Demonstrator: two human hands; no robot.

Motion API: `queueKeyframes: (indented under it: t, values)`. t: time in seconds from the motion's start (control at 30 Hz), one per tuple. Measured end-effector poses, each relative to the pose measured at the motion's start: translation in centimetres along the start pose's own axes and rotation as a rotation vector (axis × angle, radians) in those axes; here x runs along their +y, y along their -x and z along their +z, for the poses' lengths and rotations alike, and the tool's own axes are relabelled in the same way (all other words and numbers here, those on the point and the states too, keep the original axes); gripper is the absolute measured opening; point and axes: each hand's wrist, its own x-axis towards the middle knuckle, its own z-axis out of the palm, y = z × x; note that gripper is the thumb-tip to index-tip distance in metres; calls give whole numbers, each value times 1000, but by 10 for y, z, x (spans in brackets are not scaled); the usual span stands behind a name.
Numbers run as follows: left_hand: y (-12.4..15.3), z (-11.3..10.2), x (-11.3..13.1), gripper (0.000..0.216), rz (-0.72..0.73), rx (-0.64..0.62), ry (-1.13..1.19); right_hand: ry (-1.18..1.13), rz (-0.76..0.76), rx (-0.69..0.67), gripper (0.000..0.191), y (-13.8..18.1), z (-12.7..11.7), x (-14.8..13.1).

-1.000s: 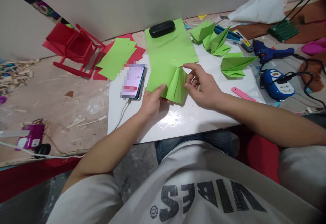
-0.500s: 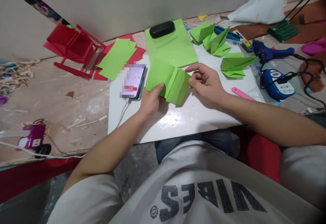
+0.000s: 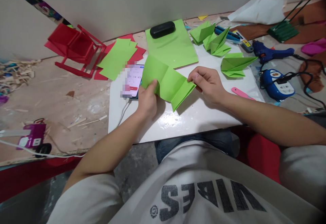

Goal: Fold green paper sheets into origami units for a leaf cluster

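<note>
A creased green sheet of paper (image 3: 170, 81) is held up over the white board (image 3: 163, 125), its right end folded over in pleats. My left hand (image 3: 149, 96) grips its left part, thumb on top and fingers hidden behind. At the folded right end, my right hand (image 3: 205, 82) pinches the upper corner between thumb and fingers. Just left of the paper lies a phone (image 3: 134, 79) with a lit screen and a white cable. Several pleated green paper pieces (image 3: 236, 66) rest at the right.
A black case (image 3: 162, 29) sits on a flat green stack (image 3: 178, 54). Loose green sheets (image 3: 117, 57) lie near a red miniature chair (image 3: 76, 49). To the right are a pink cutter (image 3: 241, 93), a glue gun (image 3: 272, 51) and a blue power socket (image 3: 277, 84).
The green paper has been opened out wider, its folded end shifting right and down. My right hand now pinches its corner; my left hand moved slightly left.
</note>
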Motion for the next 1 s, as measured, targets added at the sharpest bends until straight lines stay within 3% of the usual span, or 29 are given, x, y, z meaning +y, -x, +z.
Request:
queueKeyframes:
  t: [0.23,0.4,0.5,0.7,0.87,1.0]
  values:
    - [-9,-11,-8,52,82,6,-200,7,56,-44,66,1,2,-1]
    - [-8,-6,-3,59,44,44,-106,55,76,-71,63,5,2,6]
    - [-5,-5,-1,58,70,54,-102,113,70,-66,47,7,0,8]
    - [7,5,5,57,-20,85,-56,567,-201,-59,10,7,-5,7]
    - [10,14,7,56,-36,107,-53,753,-286,-81,37,10,-5,8]
    - [3,5,3,55,102,21,-184,802,-414,-209,26,7,-11,10]
